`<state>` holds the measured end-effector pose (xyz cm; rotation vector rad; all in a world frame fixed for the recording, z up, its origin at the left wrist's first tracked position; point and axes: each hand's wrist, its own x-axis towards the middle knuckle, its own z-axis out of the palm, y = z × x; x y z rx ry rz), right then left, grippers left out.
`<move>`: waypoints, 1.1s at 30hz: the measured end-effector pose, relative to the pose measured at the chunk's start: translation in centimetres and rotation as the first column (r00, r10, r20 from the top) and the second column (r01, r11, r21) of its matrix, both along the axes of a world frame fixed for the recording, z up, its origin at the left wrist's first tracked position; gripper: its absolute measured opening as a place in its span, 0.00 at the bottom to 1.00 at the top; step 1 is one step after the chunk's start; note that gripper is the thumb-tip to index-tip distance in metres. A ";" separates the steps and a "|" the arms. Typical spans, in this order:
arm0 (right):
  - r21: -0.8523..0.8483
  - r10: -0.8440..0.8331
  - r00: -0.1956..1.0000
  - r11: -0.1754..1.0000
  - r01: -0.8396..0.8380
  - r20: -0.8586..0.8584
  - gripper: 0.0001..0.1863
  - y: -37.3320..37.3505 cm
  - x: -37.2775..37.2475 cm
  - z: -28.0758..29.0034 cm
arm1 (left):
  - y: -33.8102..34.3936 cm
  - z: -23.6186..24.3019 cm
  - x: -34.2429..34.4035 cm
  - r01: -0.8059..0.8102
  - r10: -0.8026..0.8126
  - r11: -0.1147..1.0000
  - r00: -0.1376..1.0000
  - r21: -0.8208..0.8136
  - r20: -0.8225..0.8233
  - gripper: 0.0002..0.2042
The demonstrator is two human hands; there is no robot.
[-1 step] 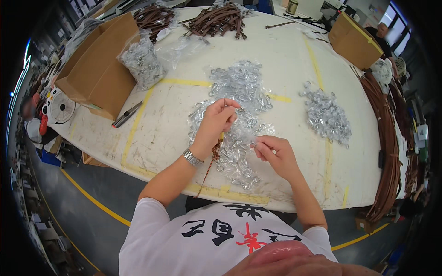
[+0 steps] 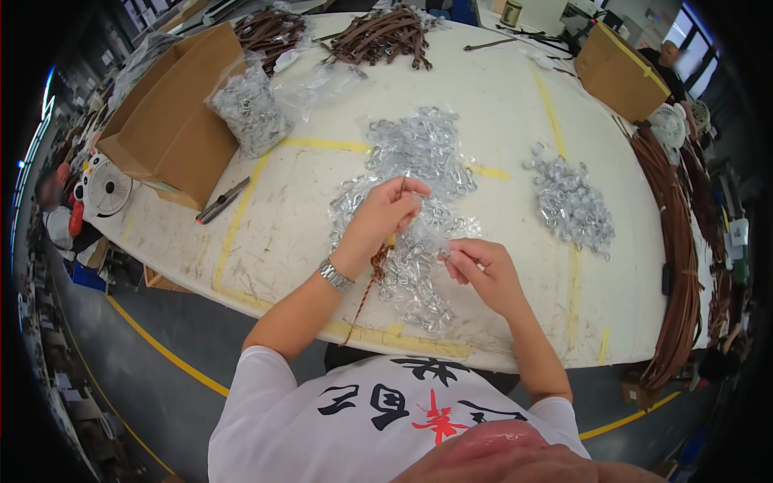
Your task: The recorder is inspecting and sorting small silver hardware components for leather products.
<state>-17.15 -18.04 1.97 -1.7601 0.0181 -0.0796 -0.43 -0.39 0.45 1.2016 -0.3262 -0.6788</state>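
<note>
Over the middle pile of small clear plastic bags with silvery metal clasps (image 2: pixel 415 278), my left hand (image 2: pixel 388 211) hovers with its fingers bent and drawn together. What lies between its fingertips, if anything, I cannot make out. A brown twisted cord (image 2: pixel 369 291) hangs below its palm, beside the watch (image 2: pixel 335 274) on that wrist. Just right of the pile, my right hand (image 2: pixel 483 272) pinches a small clear bag with a metal clasp (image 2: pixel 443 253) between thumb and fingers. A denser pile of bagged clasps (image 2: pixel 419 145) lies beyond both hands.
Another heap of bagged clasps (image 2: pixel 573 201) lies to the right. At left stand a cardboard box (image 2: pixel 173 121), a filled plastic bag (image 2: pixel 251 113) and a box cutter (image 2: pixel 222 201). Brown straps (image 2: pixel 378 36) are heaped at the back; long brown strips (image 2: pixel 672 266) line the right edge.
My left hand has shifted slightly, and its fingers have changed their bend. My right hand stays in place.
</note>
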 end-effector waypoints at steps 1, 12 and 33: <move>-0.002 0.003 1.000 1.000 -0.003 0.004 0.10 0.0 0.1 0.0 | -0.3 0.0 -0.4 0.141 -0.149 0.987 0.983 0.078 0.103 0.10; -0.097 -0.235 0.970 0.968 0.229 -0.054 0.08 -0.4 0.2 -1.1 | -1.1 0.5 -4.8 0.088 -0.466 0.862 0.522 0.499 0.714 0.24; -0.084 -0.230 0.973 0.970 0.230 0.004 0.08 0.7 0.2 -2.0 | -1.9 -1.3 -5.0 0.218 -0.380 0.918 0.722 0.332 0.578 0.18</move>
